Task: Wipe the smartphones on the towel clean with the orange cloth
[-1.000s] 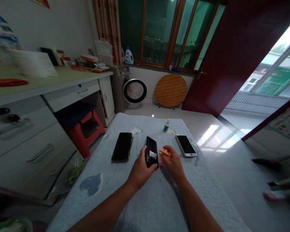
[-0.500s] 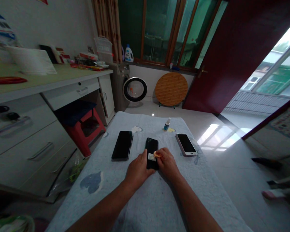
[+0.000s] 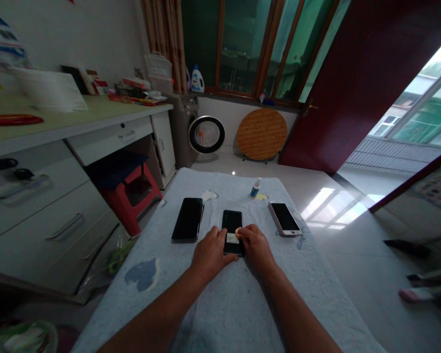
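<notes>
A black smartphone [image 3: 232, 221] lies on the cloth-covered table between my hands, a pale label on its lower half. My left hand [image 3: 211, 252] steadies it, fingers along the left edge and thumb by the bottom edge. Pinched in the fingers of my right hand [image 3: 256, 245] is a small round orange-tan pad [image 3: 238, 232], held against the phone's right side beside the label. To the left rests a larger black phone [image 3: 188, 219]. On the right lies a white-framed phone [image 3: 285, 218] with a dark screen. Behind them stands a small spray bottle [image 3: 255, 188] with a blue label.
The light blue patterned cloth [image 3: 220, 304] covers the table. At the left is a desk [image 3: 106, 120] with drawers, and a red stool [image 3: 141, 196] under it. Farther back are a washing machine [image 3: 183, 130] with its door open and a round wooden board [image 3: 261, 133].
The whole view has shifted slightly. Both hands, the pad and the phone keep nearly the same places relative to one another.
</notes>
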{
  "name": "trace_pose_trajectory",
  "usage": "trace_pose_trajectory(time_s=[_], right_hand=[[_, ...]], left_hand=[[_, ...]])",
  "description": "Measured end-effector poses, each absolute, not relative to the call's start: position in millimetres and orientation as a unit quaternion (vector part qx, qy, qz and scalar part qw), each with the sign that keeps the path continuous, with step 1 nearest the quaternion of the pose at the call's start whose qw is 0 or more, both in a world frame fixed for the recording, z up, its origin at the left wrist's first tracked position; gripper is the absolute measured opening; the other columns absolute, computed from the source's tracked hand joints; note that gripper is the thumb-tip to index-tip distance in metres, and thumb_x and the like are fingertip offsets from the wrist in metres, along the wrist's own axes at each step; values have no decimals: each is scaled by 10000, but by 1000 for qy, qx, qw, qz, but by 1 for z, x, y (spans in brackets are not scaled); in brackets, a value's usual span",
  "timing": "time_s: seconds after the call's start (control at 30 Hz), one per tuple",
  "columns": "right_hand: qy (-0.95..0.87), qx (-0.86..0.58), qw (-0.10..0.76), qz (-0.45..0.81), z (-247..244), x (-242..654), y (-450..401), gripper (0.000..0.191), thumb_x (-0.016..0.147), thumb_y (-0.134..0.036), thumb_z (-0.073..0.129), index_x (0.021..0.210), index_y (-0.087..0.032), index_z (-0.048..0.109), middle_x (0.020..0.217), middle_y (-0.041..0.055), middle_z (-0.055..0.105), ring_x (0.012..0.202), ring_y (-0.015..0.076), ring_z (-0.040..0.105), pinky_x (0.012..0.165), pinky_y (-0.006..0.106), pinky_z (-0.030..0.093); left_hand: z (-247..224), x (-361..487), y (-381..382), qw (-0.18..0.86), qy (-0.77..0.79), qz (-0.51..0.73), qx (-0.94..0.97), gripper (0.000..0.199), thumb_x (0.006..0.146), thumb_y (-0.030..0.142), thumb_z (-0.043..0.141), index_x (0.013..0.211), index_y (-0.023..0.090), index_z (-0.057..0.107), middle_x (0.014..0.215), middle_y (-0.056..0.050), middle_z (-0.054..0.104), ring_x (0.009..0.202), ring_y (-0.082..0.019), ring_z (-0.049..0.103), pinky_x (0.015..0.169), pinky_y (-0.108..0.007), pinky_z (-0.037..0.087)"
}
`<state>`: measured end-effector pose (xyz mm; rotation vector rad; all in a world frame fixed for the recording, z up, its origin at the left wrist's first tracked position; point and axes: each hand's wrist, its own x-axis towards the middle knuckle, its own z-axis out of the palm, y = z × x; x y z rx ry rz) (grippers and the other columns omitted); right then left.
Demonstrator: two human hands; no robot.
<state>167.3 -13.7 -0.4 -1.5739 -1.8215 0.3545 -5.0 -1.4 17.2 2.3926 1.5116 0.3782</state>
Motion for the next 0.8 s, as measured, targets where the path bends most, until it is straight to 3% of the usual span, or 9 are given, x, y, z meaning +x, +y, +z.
trace_pose_trajectory(time_s=[0.1, 0.2, 0.43, 0.8], right_hand=[[-710, -578, 373, 152, 2, 167, -15, 222, 876, -120, 511, 975, -196, 695, 899, 46, 570, 801, 144, 562, 736, 252, 444], [-728, -556, 366, 161, 5, 165, -18, 230, 871, -108, 510, 974, -204, 692, 912, 42, 566, 832, 146, 556, 762, 258, 449], [-736, -596, 303, 111, 10, 160, -23, 185, 923, -276, 531, 934, -221, 706, 932, 53, 554, 871, 168, 532, 809, 295, 434], [-694, -653, 287, 98, 4, 163, 12, 237, 928, -208, 473, 919, -191, 709, 876, 44, 564, 808, 144, 537, 752, 235, 410]], left_hand=[[14, -5, -2, 134, 518, 142, 833, 741, 731, 479, 744, 1337, 174, 446, 1277, -110, 542, 1163, -276, 531, 938, -350, 457], [12, -4, -2, 135, 506, 139, 840, 694, 748, 459, 734, 1330, 186, 471, 1373, -116, 495, 1237, -289, 483, 996, -370, 431], [12, -6, -1, 143, 496, 139, 845, 632, 773, 483, 701, 1298, 182, 520, 1410, -132, 477, 1269, -290, 468, 1026, -384, 420], [18, -7, -3, 162, 484, 133, 850, 603, 804, 426, 665, 1324, 169, 499, 1470, -133, 431, 1282, -310, 448, 1055, -412, 389]])
